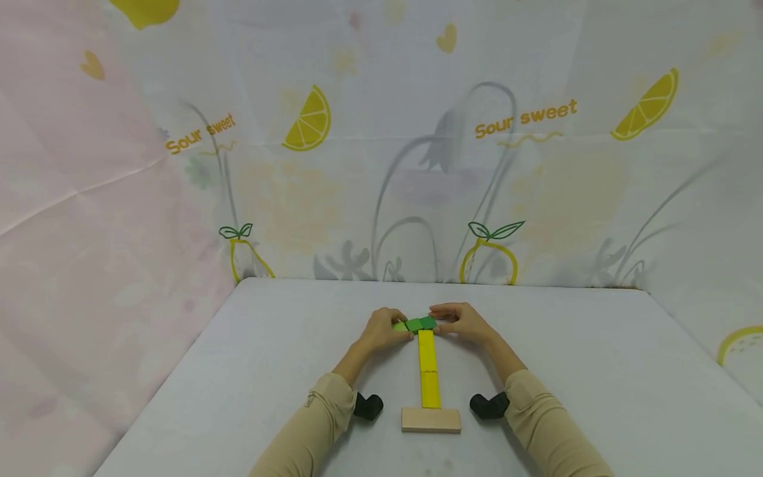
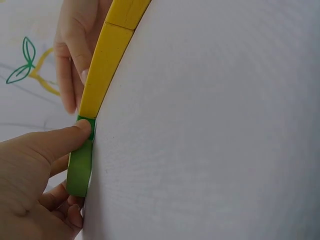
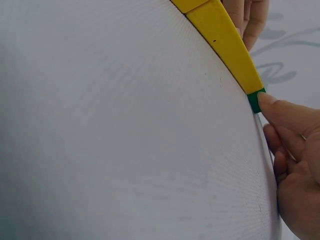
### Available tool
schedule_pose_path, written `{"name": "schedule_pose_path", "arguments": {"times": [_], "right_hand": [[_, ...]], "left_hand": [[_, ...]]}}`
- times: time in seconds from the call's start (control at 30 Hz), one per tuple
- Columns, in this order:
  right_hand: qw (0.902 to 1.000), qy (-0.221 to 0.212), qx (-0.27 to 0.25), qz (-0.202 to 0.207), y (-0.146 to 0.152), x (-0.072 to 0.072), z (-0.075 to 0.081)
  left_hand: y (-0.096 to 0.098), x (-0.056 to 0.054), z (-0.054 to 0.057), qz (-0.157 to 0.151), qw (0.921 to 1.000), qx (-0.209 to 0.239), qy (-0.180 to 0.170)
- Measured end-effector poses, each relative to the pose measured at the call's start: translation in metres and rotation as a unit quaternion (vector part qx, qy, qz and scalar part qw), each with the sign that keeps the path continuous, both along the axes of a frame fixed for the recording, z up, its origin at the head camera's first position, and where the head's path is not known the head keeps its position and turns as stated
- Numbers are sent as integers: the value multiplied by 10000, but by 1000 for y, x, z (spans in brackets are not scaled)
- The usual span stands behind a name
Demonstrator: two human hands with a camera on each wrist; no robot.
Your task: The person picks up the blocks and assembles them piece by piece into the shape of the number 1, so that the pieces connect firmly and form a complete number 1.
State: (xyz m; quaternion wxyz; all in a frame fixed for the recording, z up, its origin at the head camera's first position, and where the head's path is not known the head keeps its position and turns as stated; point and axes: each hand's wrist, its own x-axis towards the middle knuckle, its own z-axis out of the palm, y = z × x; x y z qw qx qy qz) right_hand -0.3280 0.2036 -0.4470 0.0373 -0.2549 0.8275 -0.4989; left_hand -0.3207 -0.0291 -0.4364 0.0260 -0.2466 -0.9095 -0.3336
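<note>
Three green blocks form a slanting row at the far end of a yellow strip: a light green block (image 1: 399, 326), a mid-green block (image 1: 414, 325) and a dark green block (image 1: 428, 322). My left hand (image 1: 381, 330) grips the row's left end, its thumb on the mid-green block and its other fingers behind the light green block (image 2: 79, 172). At the other end, my right hand (image 1: 466, 323) pinches the dark green block, thumb in front, fingers behind. Two yellow blocks (image 1: 428, 351) lie end to end, running toward me from the dark green block.
A plain wooden block (image 1: 431, 420) lies crosswise at the strip's near end. Black wrist devices (image 1: 368, 406) flank the strip, one under each forearm. The white tabletop (image 1: 286, 358) runs back to a printed cloth wall (image 1: 393, 199).
</note>
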Motion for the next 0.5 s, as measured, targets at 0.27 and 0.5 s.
{"name": "schedule_pose_path", "arguments": {"times": [0.27, 0.5], "right_hand": [[10000, 26, 8, -50, 0, 0, 0], [10000, -21, -12, -70, 0, 1, 0]], "left_hand": [[2, 3, 1, 40, 9997, 209, -126], [2, 2, -3, 51, 9990, 435, -89]]}}
